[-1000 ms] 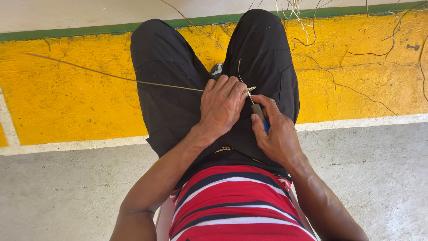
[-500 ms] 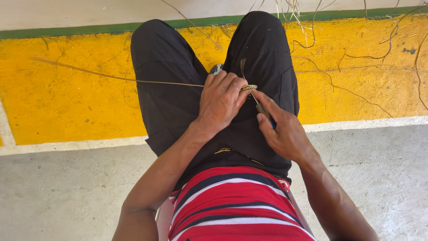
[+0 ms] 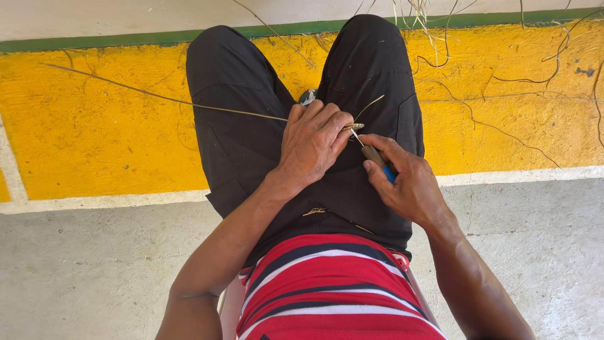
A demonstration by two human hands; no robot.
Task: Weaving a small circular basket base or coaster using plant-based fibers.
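Left hand (image 3: 313,146) on the lap, fingers curled shut, pinching one long thin fibre strand (image 3: 189,104). Strand's long axis runs up-left from that grip, over the black shorts (image 3: 239,145). Right hand (image 3: 406,186), just right of the left, grips one small blue-handled tool (image 3: 377,158), tip touching the pinch point. Loose strands lie on the yellow strip (image 3: 94,138); too tangled to count.

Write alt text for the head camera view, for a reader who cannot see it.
Seen from above, a seated person's left hand pinches a long thin fibre strand on a black-trousered lap, while the right hand works its end with a small pointed tool that has a brown and blue handle. Behind the knees lie a yellow painted band and loose dry strands.
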